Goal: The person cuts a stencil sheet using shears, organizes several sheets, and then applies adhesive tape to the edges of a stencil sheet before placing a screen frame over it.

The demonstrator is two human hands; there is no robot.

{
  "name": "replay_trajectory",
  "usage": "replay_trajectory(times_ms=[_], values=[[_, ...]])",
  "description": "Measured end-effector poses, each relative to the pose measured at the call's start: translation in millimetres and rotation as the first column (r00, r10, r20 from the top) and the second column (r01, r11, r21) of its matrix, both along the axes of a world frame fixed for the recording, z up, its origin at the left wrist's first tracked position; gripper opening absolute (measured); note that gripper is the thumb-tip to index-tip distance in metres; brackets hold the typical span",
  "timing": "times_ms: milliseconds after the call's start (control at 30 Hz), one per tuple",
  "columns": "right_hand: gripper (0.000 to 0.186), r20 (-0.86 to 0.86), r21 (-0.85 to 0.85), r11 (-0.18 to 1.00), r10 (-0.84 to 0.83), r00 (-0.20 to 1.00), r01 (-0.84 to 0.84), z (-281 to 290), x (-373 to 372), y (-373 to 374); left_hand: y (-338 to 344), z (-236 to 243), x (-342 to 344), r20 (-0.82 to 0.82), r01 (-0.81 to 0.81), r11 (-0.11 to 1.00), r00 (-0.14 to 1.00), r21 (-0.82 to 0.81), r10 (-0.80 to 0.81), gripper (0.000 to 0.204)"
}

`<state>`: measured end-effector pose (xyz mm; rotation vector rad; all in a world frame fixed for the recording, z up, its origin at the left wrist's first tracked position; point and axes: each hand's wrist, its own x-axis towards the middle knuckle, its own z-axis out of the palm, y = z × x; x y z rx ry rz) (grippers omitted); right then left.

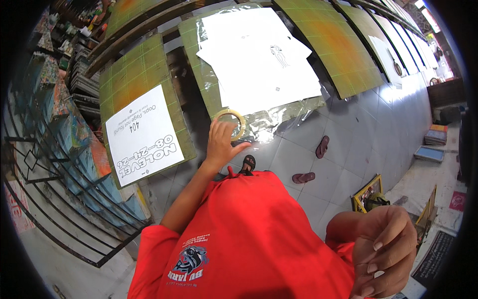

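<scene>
My left hand (pixel 223 139) has its fingers curled onto a pale yellow tape roll (pixel 239 122) at the near edge of the middle board (pixel 193 45), with the thumb out to the right. Above it, white printed sheets (pixel 256 70) lie overlapping on clear plastic film (pixel 291 113) on that board. A printed sheet (pixel 144 134) lies on the left green board (pixel 122 79). Close to the camera at lower right, my right hand (pixel 383 249) has its fingers curled toward the thumb; whatever is between them, if anything, I cannot make out.
More boards (pixel 338 50) line up to the right along wooden rails. A black metal railing (pixel 59 209) curves along the left. Loose sandals (pixel 322 147) lie on the tiled floor (pixel 294 154). A yellow frame (pixel 366 184) and small stacked panels (pixel 430 152) are at the right.
</scene>
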<state>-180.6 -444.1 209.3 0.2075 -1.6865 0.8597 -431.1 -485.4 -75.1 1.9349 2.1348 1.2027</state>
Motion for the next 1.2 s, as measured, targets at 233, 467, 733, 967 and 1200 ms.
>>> replay_trajectory(times_ms=[233,467,733,967,1200], values=[[0.018,0.199,0.305,0.951,-0.012,0.98,-0.05,-4,-9,23,-63,245,34,0.892,0.736,0.544,-0.185,0.404,-0.412,0.067],[0.017,0.66,0.463,0.723,0.105,0.744,-0.513,4,-94,19,-98,211,21,0.765,0.599,0.724,-0.624,0.342,0.155,0.056],[0.014,0.71,0.577,0.599,-0.032,0.703,-0.555,5,-171,-43,-155,180,-34,0.879,0.49,0.861,-0.46,0.136,0.123,0.013],[0.013,0.709,0.575,0.616,-0.046,0.704,-0.539,-7,-263,-125,-246,166,-129,0.844,0.389,0.914,-0.524,0.114,0.117,0.013],[0.011,0.679,0.613,0.619,-0.095,0.728,-0.492,-21,-350,-195,-329,157,-217,0.923,0.266,0.958,-0.385,0.108,0.003,0.011]])
